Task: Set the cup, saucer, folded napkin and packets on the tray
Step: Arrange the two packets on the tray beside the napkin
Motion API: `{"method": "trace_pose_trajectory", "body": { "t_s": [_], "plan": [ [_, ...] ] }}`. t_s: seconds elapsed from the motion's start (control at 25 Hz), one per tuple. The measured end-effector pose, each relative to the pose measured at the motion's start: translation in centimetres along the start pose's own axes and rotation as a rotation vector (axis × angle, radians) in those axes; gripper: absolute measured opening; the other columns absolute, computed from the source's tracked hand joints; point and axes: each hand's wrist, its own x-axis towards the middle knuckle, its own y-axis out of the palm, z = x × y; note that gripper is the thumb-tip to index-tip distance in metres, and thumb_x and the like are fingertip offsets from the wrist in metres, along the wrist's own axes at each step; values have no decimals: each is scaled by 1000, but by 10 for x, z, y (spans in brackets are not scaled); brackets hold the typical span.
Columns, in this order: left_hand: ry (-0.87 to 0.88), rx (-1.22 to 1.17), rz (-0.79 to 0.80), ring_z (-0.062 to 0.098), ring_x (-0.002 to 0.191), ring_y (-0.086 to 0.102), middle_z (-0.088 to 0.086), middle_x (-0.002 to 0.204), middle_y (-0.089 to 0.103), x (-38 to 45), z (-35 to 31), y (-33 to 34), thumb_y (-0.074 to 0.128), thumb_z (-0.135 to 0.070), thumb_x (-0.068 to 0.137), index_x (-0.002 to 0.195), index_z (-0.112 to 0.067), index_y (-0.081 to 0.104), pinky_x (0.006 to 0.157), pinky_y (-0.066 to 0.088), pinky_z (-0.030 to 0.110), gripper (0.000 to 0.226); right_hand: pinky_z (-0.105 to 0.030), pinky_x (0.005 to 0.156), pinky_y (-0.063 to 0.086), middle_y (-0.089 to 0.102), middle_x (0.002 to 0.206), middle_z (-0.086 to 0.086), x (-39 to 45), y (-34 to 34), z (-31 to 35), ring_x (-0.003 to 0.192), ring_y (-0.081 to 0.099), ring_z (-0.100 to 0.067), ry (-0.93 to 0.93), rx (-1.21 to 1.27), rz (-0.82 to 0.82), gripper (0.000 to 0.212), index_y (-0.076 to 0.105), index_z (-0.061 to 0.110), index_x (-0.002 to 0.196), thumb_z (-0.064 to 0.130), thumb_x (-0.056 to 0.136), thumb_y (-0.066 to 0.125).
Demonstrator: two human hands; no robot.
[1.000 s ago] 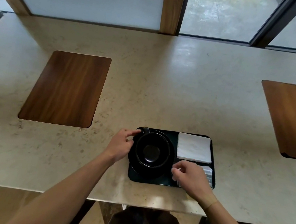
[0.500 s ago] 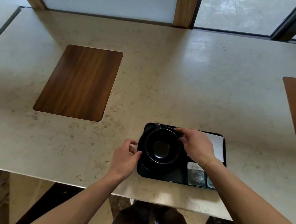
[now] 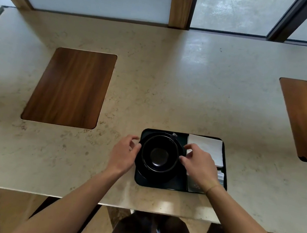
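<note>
Now flanking the cup (image 3: 159,154) on its saucer (image 3: 142,170), left hand (image 3: 123,154) and right hand (image 3: 200,164) loosely curled, gripping nothing; right shifted off the napkin (image 3: 210,148). Tray (image 3: 161,185) set, final nudging.

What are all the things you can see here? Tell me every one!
tray: 1, black, on the counter near its front edge
saucer: 1, black, left part of the tray
cup: 1, black, on the saucer, handle towards the back
napkin: 1, white, folded, back right of the tray
packets: count unclear, pale, front right of the tray, partly hidden
counter: 1, beige stone
wooden insets: 2, brown, left and right in the counter
left hand: 1, beside the cup
right hand: 1, beside the cup, over the tray
</note>
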Motion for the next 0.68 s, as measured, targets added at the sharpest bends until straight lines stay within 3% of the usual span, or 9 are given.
{"method": "trace_pose_trajectory", "body": {
  "t_s": [0.16,0.32,0.48,0.68],
  "plan": [
    [-65,-122,74,6,67,64,-6,76,64,-43,17,2,67,-25,90,121,-34,49,63,55,25,36,-37,72,55,71,99,6,27,-6,13,93,65,-22,-67,-90,6,31,60,34,119,31,87,61],
    [-53,-141,55,7,69,64,-4,74,64,-33,14,2,67,-16,89,122,-28,53,68,56,25,38,-34,68,55,71,94,7,28,-8,9,86,65,-20,-36,-97,38,21,66,33,107,32,87,63],
    [30,-47,37,7,73,61,-5,77,63,-4,4,-2,61,-15,93,125,-27,60,67,46,14,34,-36,70,55,70,89,4,17,-6,1,83,64,-20,44,-78,63,17,66,26,95,37,82,67],
    [111,17,81,14,81,60,2,89,64,23,-6,-4,57,-13,95,121,-28,66,81,49,28,32,-37,68,55,69,68,7,-4,4,-5,69,64,-12,127,13,153,16,61,24,74,36,77,73]
  ]
}}
